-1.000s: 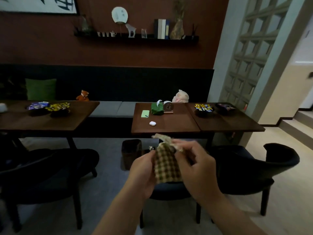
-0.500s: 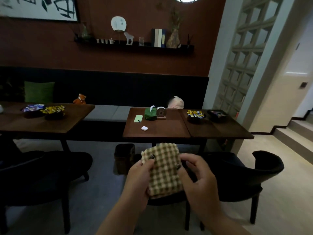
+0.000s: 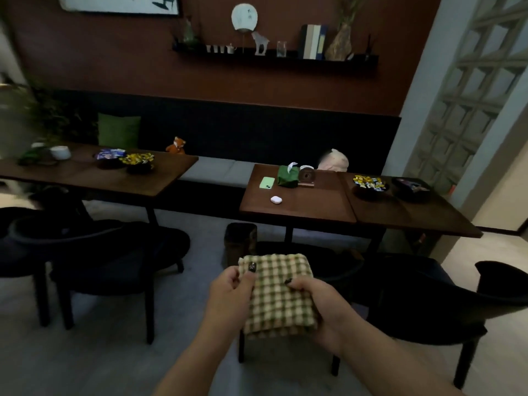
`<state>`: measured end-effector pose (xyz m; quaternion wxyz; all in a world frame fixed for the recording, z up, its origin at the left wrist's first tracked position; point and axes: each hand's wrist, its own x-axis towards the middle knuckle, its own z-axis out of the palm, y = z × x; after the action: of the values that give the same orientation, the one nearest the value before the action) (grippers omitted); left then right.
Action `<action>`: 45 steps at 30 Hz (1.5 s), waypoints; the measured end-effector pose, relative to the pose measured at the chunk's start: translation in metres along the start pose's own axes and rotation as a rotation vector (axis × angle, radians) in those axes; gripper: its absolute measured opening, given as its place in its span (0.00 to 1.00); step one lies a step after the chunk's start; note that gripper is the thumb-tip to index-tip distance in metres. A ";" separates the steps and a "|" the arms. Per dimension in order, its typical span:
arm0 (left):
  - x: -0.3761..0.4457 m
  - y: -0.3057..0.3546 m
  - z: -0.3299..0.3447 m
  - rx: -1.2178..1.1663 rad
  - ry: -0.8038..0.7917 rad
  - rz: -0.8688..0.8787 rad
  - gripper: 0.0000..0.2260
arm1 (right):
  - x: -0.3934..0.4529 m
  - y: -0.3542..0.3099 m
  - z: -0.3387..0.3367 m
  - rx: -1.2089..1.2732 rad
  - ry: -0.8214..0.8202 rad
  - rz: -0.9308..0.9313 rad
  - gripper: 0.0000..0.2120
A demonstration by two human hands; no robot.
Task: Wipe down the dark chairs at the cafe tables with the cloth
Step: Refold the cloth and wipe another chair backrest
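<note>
A folded green-and-cream checked cloth is being held in front of the body, low in the centre of the view. Its left edge is being pinched by the left hand, thumb on top near the upper corner and the other fingers curled beneath. Its right side is being gripped by the right hand, thumb lying across the top face and fingers hidden underneath. Nothing else is being held.

The cloth is being judged soft, light and limp: it is sagging slightly at its lower edge, so it is best taken as a folded pad, with the palm flat on top and the loose edges tucked under the fingers so that it does not unfold while rubbing.

Directly beyond it, at twelve o'clock, a dark rounded chair is being partly hidden by the cloth. A dark curved-back armchair is standing at three o'clock, and another dark armchair at nine o'clock. No chair is being touched yet. Brown wooden tables are standing beyond.
</note>
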<state>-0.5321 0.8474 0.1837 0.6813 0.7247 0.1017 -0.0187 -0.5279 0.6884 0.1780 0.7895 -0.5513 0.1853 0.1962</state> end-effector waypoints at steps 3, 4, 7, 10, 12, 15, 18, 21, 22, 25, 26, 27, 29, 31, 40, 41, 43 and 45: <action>0.017 -0.008 -0.043 -0.069 0.034 -0.015 0.07 | 0.021 0.007 0.043 0.113 -0.006 0.023 0.10; 0.025 -0.009 -0.060 -0.088 0.055 -0.030 0.06 | 0.030 0.009 0.058 0.129 0.001 0.028 0.10; 0.052 -0.015 -0.116 -0.126 0.087 -0.084 0.07 | 0.062 0.018 0.108 0.122 0.025 0.041 0.09; 0.086 -0.019 -0.180 -0.147 0.096 -0.117 0.09 | 0.094 0.029 0.166 0.151 0.030 0.053 0.09; 0.111 -0.023 -0.225 -0.129 0.109 -0.120 0.08 | 0.118 0.039 0.204 0.174 0.017 0.056 0.10; 0.144 -0.026 -0.291 -0.070 0.151 -0.097 0.08 | 0.148 0.052 0.258 0.177 -0.002 0.047 0.10; 0.171 -0.027 -0.347 -0.044 0.184 -0.102 0.09 | 0.176 0.062 0.300 0.185 0.013 0.066 0.09; 0.203 -0.028 -0.391 -0.034 0.195 -0.114 0.09 | 0.209 0.066 0.330 0.137 0.048 0.075 0.08; 0.215 -0.030 -0.403 -0.031 0.199 -0.121 0.08 | 0.223 0.066 0.338 0.115 0.062 0.066 0.08; 0.258 -0.036 -0.430 -0.024 0.214 -0.133 0.09 | 0.272 0.060 0.357 0.047 0.109 0.019 0.07; 0.275 -0.040 -0.436 -0.024 0.219 -0.144 0.09 | 0.291 0.058 0.361 0.032 0.127 0.007 0.08; 0.294 -0.043 -0.441 -0.025 0.222 -0.162 0.09 | 0.311 0.057 0.365 0.018 0.145 -0.001 0.09; 0.333 -0.049 -0.448 -0.031 0.219 -0.200 0.09 | 0.356 0.056 0.372 -0.011 0.167 -0.002 0.12; 0.375 -0.055 -0.454 -0.022 0.205 -0.233 0.09 | 0.402 0.052 0.380 -0.046 0.201 0.007 0.15; 0.540 -0.104 -0.493 0.095 0.129 -0.320 0.06 | 0.553 0.038 0.451 -0.279 0.316 -0.027 0.14; 0.554 -0.115 -0.496 0.109 0.116 -0.337 0.06 | 0.564 0.040 0.461 -0.317 0.332 -0.070 0.11; 0.583 -0.136 -0.501 0.144 0.078 -0.371 0.06 | 0.585 0.047 0.480 -0.411 0.356 -0.173 0.09; 0.612 -0.157 -0.505 0.163 0.024 -0.401 0.06 | 0.607 0.057 0.498 -0.498 0.366 -0.247 0.08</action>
<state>-0.0166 1.4305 -0.0362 0.6019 0.7428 0.2499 -0.1533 -0.0006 1.2400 -0.0156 0.6020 -0.7717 0.2019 0.0359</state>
